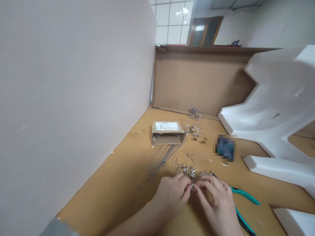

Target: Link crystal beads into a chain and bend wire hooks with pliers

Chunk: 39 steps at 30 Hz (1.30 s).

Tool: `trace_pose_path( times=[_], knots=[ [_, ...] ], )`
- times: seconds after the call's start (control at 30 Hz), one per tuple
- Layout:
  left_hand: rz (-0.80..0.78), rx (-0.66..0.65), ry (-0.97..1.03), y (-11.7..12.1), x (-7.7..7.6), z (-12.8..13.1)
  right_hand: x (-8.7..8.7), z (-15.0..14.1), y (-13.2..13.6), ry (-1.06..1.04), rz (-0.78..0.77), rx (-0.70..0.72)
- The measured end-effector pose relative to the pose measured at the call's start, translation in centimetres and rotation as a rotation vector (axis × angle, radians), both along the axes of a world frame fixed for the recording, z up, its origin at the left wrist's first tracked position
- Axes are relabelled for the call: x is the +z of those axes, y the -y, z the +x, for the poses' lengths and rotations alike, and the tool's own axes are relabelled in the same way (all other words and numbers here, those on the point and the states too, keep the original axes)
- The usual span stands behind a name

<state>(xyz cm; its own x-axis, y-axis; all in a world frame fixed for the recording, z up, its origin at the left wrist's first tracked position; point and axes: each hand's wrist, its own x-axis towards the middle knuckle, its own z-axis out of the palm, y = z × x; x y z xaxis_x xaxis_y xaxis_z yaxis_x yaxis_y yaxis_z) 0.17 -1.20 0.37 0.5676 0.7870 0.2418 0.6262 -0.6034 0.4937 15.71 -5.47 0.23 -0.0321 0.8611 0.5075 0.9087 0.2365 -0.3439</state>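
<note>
My left hand (pixel 173 190) and my right hand (pixel 216 196) meet low in the view, fingertips almost touching. Between them is a tiny shiny metal piece (pixel 192 185), pinched by both hands; its exact kind is too small to make out. Just beyond my fingers lies a loose heap of clear and silvery small pieces (pixel 186 170). Pliers with teal handles (pixel 246 195) rest on the table, partly hidden under my right hand. A bundle of thin metal wires (pixel 159 162) lies to the left of the hands.
An open cardboard box (pixel 167 143) with a white label stands farther back. Small dark rings (pixel 202 142) and metal piles (pixel 195 113) lie beside and behind it. A blurred dark object (pixel 225 148) sits to the right. White foam pieces (pixel 275 111) and a cardboard wall (pixel 201 82) border the table.
</note>
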Motion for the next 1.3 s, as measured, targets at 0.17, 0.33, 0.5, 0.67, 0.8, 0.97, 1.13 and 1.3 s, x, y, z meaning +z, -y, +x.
trace_pose_path(
  times=[0.17, 0.33, 0.5, 0.67, 0.8, 0.97, 1.13, 1.3],
  knots=[
    [-0.163, 0.008, 0.215, -0.1, 0.5, -0.5, 0.5, 0.0, 0.6, -0.049, 0.032, 0.034],
    [-0.152, -0.002, 0.253, -0.1, 0.5, -0.5, 1.0, -0.2, 0.8, -0.414, -0.154, 0.186],
    [-0.189, -0.103, 0.235, 0.0, 0.5, -0.6, 1.0, -0.5, 0.8, -0.91, -0.319, 0.203],
    [-0.205, -0.103, 0.243, 0.2, 0.9, -0.6, 0.3, -0.3, 0.6, -1.108, -0.556, 0.115],
    [-0.158, -0.058, 0.223, 0.3, 1.0, -0.5, 0.6, 0.1, 0.4, -1.136, -0.61, 0.12],
    [-0.234, -0.092, 0.229, 0.1, 1.2, -0.7, 1.1, 0.2, 0.5, -1.119, -0.665, 0.086],
    [-0.224, -0.094, 0.232, 0.0, 1.3, -1.0, 0.4, 0.4, 0.2, -1.179, -0.614, 0.031],
    [-0.056, -0.121, 0.236, 0.0, 0.7, -1.1, -0.4, 0.1, 0.1, -1.171, -0.568, -0.005]
  ],
)
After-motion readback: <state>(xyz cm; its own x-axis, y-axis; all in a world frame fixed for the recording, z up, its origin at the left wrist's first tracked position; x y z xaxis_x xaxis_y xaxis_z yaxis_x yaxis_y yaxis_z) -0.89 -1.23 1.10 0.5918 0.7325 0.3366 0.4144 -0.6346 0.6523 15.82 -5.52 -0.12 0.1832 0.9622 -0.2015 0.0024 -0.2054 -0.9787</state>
